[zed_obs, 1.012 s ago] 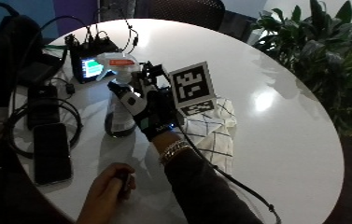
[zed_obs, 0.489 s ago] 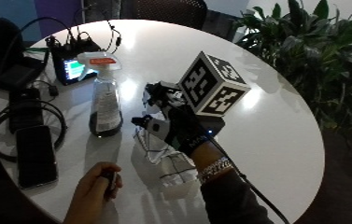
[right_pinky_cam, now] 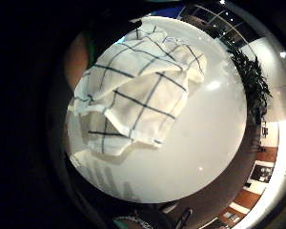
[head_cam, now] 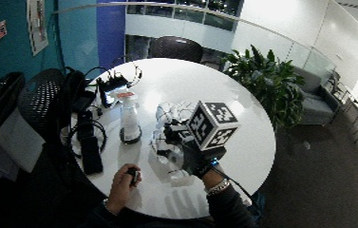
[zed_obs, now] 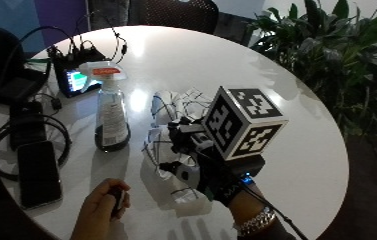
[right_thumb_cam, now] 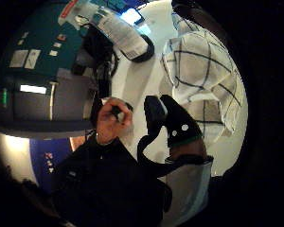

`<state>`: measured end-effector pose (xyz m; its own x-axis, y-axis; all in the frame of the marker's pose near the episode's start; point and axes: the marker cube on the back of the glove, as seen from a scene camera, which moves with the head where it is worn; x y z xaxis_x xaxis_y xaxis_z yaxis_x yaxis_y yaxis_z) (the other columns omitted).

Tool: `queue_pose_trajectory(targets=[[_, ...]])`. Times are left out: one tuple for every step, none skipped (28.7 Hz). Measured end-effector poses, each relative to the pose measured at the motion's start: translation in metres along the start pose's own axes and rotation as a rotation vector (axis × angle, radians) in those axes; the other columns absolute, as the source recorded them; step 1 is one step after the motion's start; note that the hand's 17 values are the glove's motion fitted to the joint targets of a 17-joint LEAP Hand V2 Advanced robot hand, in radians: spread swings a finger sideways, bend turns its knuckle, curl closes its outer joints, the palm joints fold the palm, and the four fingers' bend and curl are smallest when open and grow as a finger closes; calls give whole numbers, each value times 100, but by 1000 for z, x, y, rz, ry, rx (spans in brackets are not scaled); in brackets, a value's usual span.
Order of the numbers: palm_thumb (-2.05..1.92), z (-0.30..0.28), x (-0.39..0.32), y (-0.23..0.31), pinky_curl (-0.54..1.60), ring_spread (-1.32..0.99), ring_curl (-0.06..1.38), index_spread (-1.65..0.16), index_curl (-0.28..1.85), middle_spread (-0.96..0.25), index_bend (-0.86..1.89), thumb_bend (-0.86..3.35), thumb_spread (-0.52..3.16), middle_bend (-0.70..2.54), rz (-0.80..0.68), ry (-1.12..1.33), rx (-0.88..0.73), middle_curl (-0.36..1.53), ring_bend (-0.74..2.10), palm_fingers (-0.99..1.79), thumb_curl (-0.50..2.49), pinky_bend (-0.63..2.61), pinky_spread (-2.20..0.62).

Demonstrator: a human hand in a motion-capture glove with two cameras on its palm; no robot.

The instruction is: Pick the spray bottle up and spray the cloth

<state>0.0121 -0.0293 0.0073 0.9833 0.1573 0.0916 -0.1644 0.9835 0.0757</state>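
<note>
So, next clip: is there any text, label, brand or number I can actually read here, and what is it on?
No text here can be read.
spray bottle: printed label on its body, too small and blurred to read.
small screen behind the bottle: lit, content illegible.
wall papers: too far to read.
phone: dark, nothing showing.
cloth: only a check pattern, no words.

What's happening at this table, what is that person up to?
A person sits at a round white table, wearing a black glove on the right hand, which hovers above a white checked cloth and holds nothing. A spray bottle stands upright beside the cloth, untouched. The bare hand rests near the table edge, holding a small dark object. A phone and cables lie beyond the bottle.
</note>
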Motion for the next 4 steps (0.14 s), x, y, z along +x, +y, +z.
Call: queue_pose_trajectory(targets=[[67,3,1,3,29,-2,29,-37,37,-5,21,-2,116,18,2,6,-6,36,22,41,42,18,28],[67,5,2,5,29,-2,29,-37,37,-5,20,-2,116,18,3,9,-13,35,21,40,42,18,28],[67,7,3,7,29,-1,29,-38,37,-5,20,-2,116,18,4,9,-19,35,21,40,41,18,28],[66,8,3,8,29,-1,29,-38,37,-5,20,-2,117,18,5,9,-23,35,21,40,41,17,28]])
